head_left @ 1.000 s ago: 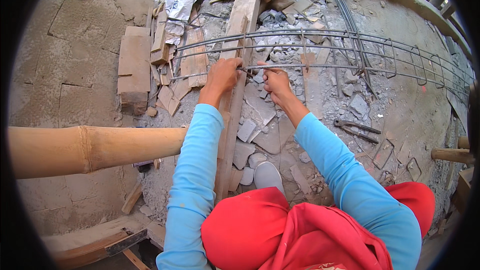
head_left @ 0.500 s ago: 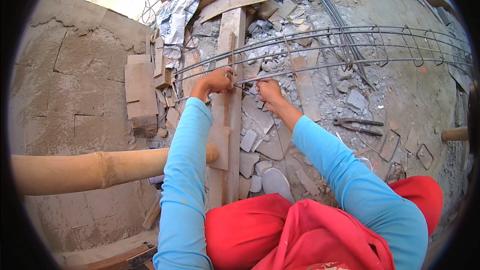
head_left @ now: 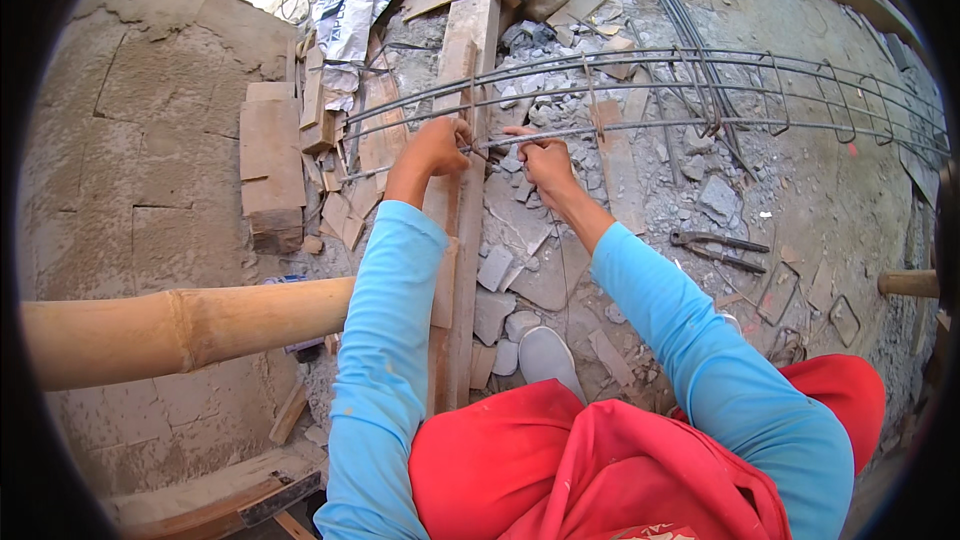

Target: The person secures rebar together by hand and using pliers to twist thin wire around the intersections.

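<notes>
A long cage of steel reinforcing bars (head_left: 640, 124) with bent stirrups crosses the upper half of the view, its left end over a wooden plank (head_left: 464, 260). My left hand (head_left: 438, 148) is at the nearest bar, fingers curled in beside a stirrup (head_left: 473, 105). Whatever they pinch is hidden. Just to the right, my right hand (head_left: 546, 166) is closed below the same bar, its index finger reaching up to the bar. What lies in its grip is too small to make out. Pincers (head_left: 718, 248) with dark handles lie on the ground to the right.
Broken concrete (head_left: 718, 200) and wood scraps cover the ground under the cage. A thick bamboo pole (head_left: 190, 328) juts in from the left, behind my left forearm. Loose bars (head_left: 690, 30) lie at the back. A bent stirrup (head_left: 845, 322) and a white sack (head_left: 350, 25) lie farther out.
My left hand has turned a little, its wrist now more directly below the fingers. My right hand has risen slightly by the bar. The whole view has shifted a little.
</notes>
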